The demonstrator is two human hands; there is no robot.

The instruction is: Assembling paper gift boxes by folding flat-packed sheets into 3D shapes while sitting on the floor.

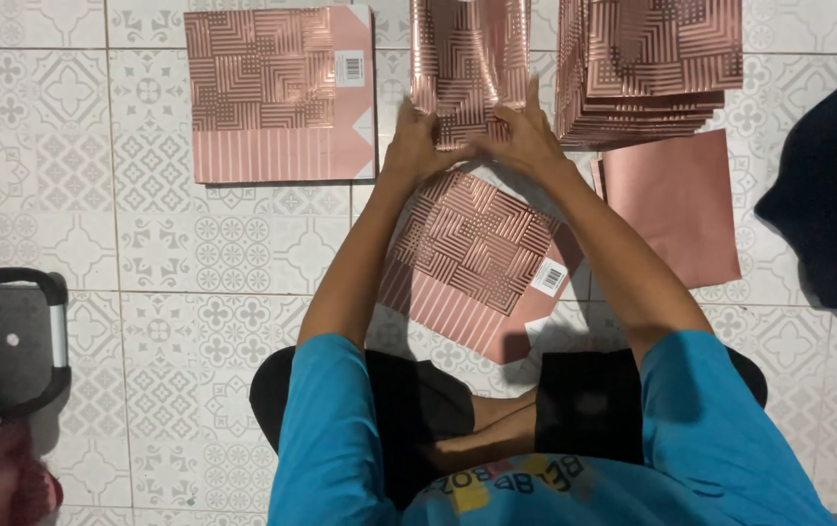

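Right now I have both hands, left hand (417, 144) and right hand (526, 136), gripping the lower edge of a rose-gold paper bag (467, 68) at top centre, apparently folding it into shape; next calls for firm creasing. Flat bags lie on the floor (146, 292): one upper left (277, 93), one below (477, 258), a stack (647, 73) upper right. Nothing inside any.

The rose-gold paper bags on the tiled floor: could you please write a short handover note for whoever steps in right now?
Left hand and right hand: both grip the lower edge of a patterned bag held on the floor.
Flat bag lies tilted between the forearms, label corner to the right.
Another flat bag lies to the left.
A stack of bags sits at the right, with a plain pink sheet below it.
Done: stack and two flat bags. Left: the bag in hand.
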